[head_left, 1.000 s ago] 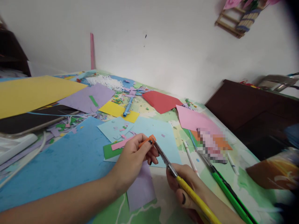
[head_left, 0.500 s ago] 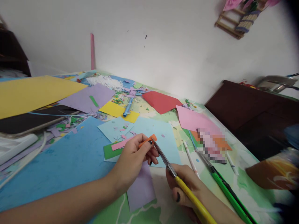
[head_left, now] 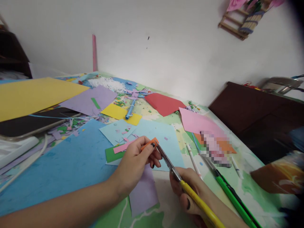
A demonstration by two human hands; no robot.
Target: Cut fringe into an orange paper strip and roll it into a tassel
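Note:
Between its thumb and fingers, my left hand (head_left: 140,156) pinches a small piece of orange paper (head_left: 152,143) above the light blue sheet (head_left: 166,133). The yellow-handled scissors (head_left: 174,173) are in my right hand (head_left: 192,190), blades pointing up and left. Their tips touch the edge of the orange paper, and the blades look nearly closed. Just left of my left hand lie a pink strip (head_left: 121,148) and a green piece (head_left: 112,155). Below it is a purple sheet (head_left: 143,193).
Green-handled scissors (head_left: 234,199) and a white marker (head_left: 193,161) lie at the right. A phone (head_left: 38,122) is at the left, among paper scraps. Red paper (head_left: 163,104), pink paper (head_left: 200,122) and a blue roll (head_left: 130,110) lie farther back.
The scissors and my right hand have shifted slightly right and down. The top corner of the orange paper looks trimmed to a different shape. My left hand has hardly moved.

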